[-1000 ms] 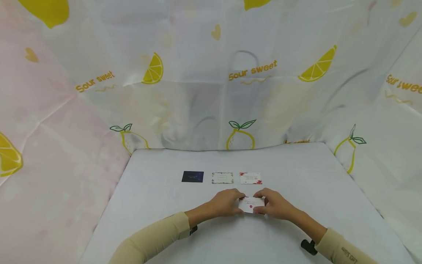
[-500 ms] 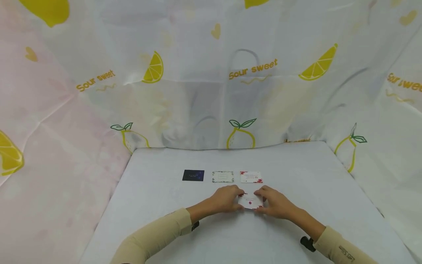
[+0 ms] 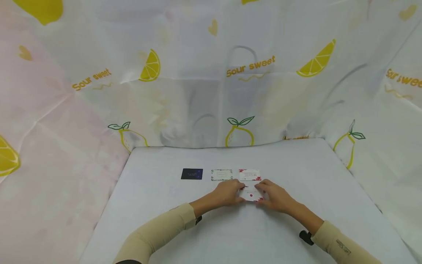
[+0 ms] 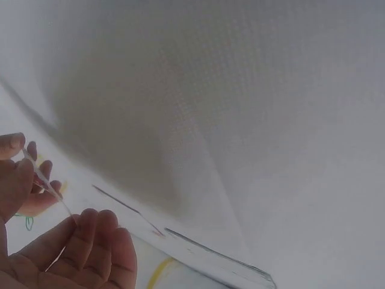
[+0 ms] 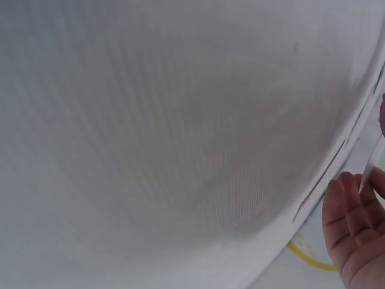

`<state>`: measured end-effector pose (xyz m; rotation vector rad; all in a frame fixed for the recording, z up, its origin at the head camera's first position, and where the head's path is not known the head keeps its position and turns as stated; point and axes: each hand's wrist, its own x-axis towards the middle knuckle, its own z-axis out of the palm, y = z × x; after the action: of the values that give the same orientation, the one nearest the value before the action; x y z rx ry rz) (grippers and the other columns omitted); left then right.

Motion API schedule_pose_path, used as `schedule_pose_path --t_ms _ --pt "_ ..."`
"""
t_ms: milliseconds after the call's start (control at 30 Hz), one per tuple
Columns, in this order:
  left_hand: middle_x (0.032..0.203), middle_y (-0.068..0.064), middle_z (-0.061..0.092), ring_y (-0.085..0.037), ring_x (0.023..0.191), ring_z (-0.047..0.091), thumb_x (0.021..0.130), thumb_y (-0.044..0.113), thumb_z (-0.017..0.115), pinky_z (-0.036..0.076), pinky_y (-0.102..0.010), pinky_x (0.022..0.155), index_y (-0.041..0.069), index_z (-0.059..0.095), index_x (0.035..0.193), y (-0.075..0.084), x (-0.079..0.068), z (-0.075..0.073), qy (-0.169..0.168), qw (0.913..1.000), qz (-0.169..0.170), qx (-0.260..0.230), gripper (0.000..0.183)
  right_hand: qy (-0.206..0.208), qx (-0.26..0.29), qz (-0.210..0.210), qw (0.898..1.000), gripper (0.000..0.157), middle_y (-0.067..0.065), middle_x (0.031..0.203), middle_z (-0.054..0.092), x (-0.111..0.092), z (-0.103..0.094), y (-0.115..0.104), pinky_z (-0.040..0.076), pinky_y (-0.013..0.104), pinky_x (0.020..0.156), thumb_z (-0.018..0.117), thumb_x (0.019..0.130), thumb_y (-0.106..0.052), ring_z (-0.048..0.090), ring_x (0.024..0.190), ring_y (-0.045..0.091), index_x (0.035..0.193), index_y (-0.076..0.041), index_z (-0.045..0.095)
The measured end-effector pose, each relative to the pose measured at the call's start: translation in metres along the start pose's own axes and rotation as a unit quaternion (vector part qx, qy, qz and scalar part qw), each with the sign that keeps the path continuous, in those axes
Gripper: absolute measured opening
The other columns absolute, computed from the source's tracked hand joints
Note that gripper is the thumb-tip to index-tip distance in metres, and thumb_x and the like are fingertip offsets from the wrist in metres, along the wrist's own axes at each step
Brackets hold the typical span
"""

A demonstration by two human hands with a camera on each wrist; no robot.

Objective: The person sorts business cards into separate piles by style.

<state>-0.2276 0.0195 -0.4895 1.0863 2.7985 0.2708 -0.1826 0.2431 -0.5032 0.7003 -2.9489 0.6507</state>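
Both hands hold one white business card [image 3: 251, 195] with red floral corners and a red dot, raised over the white table. My left hand [image 3: 228, 192] pinches its left edge and my right hand [image 3: 274, 196] its right edge, thumbs on the near side. In the left wrist view the thin card [image 4: 45, 176] shows edge-on between the fingers; in the right wrist view a sliver of it rises beside the right hand [image 5: 358, 226]. Just beyond it lies another white card with red flowers [image 3: 249, 175].
Left of that card lie a white card with a leafy border [image 3: 221, 175] and a dark blue card [image 3: 192, 173], making a row. The white table [image 3: 158, 161] meets a lemon-print cloth [image 3: 191, 110] at the back and sides.
Both hands have moved forward with the card, closer to the row. The right fingers have shifted toward its right edge, uncovering more of its face. The three cards lie as before.
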Motion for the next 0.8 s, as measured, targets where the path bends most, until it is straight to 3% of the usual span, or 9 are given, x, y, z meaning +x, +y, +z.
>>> schedule_pose_path --t_ms 100,300,433,567,800 --pt "0.119 0.000 0.069 -0.015 0.106 0.065 0.085 0.043 0.075 0.053 -0.031 0.085 0.015 0.064 0.131 0.000 0.006 -0.004 -0.001 0.9999 -0.007 0.011 0.055 0.002 0.020 0.002 1.000 0.058 0.008 0.114 0.062 0.008 -0.004 0.006 0.052 0.031 0.078 0.087 0.074 -0.025 0.056 0.090 0.013 0.123 -0.002 0.065" --pt "0.129 0.000 0.065 -0.019 0.119 0.062 0.087 0.043 0.073 0.051 -0.039 0.095 0.017 0.058 0.137 -0.006 0.030 -0.015 -0.023 0.9983 -0.044 0.030 0.058 0.009 0.041 0.025 0.999 0.053 0.017 0.118 0.057 0.031 -0.008 0.018 0.051 0.045 0.090 0.083 0.079 -0.020 0.059 0.102 0.026 0.125 0.000 0.064" --pt "0.125 0.000 0.067 -0.019 0.114 0.063 0.087 0.042 0.073 0.051 -0.041 0.094 0.017 0.059 0.135 -0.013 0.051 -0.018 -0.034 0.9968 -0.068 0.023 0.056 0.003 0.048 0.044 0.998 0.051 0.021 0.118 0.053 0.048 -0.011 0.026 0.049 0.049 0.093 0.081 0.081 -0.017 0.057 0.105 0.032 0.125 0.002 0.063" --pt "0.126 0.000 0.067 -0.019 0.115 0.063 0.087 0.043 0.073 0.049 -0.044 0.095 0.018 0.060 0.135 -0.019 0.067 -0.016 -0.045 0.9951 -0.085 0.021 0.055 -0.019 0.073 0.073 0.994 0.050 0.020 0.116 0.055 0.063 -0.013 0.035 0.049 0.046 0.088 0.081 0.082 -0.015 0.057 0.102 0.030 0.126 0.001 0.063" --pt "0.123 0.001 0.066 -0.018 0.110 0.062 0.085 0.046 0.074 0.046 -0.044 0.096 0.018 0.065 0.129 -0.028 0.084 -0.012 -0.049 0.9944 -0.092 0.018 0.052 -0.038 0.108 0.103 0.988 0.052 0.020 0.120 0.056 0.078 -0.008 0.049 0.048 0.044 0.088 0.082 0.080 -0.015 0.056 0.102 0.030 0.127 0.000 0.063"
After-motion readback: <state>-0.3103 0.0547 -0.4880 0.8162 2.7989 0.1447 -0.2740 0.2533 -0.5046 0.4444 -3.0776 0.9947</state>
